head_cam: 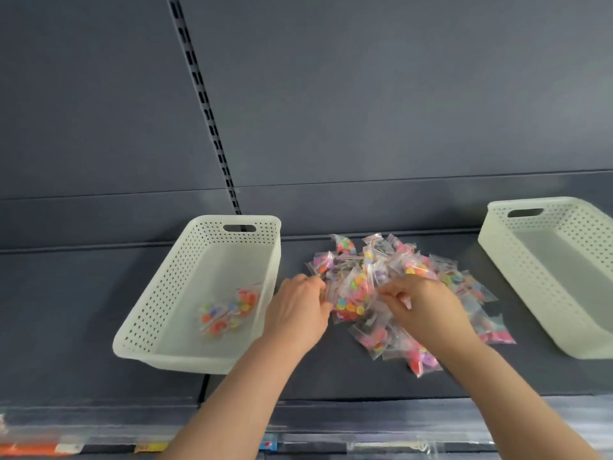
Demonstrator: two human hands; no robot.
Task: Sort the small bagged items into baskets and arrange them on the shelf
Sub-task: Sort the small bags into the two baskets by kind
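Far L: dark grey matte shelf deck (pixel 66 310), flat and a bit grippy-looking, so bags shouldn't skate. Behind it a grey back panel w/ a slotted metal upright (pixel 205 104).

Next, white perforated plastic basket (pixel 172 287), angled, w/ a few sorted bags of coloured discs (pixel 225 313) at its near R end.

Left hand (pixel 298 310) sits btwn basket and heap, fingers curled in at the L edge of a top bag (pixel 353 298). Can't tell if it's actually pinched.

Centre: loose pile of small clear zip bags w/ bright discs (pixel 414 260), on the deck btwn the two baskets, overlapping every which way.

Right hand (pixel 428 310) is on the pile, thumb and fingertips closed narrow on the top bag's R edge.

Handling, my guess: v. light, floppy, slick film. Bags prob. slide off each other and drag neighbours. Best pinch a corner or the zip strip, one at a time.

Far R: second white perforated basket (pixel 497 260), nothing visible inside, partly out of frame. Price-tag strip (pixel 149 447) along the front edge, blurred.
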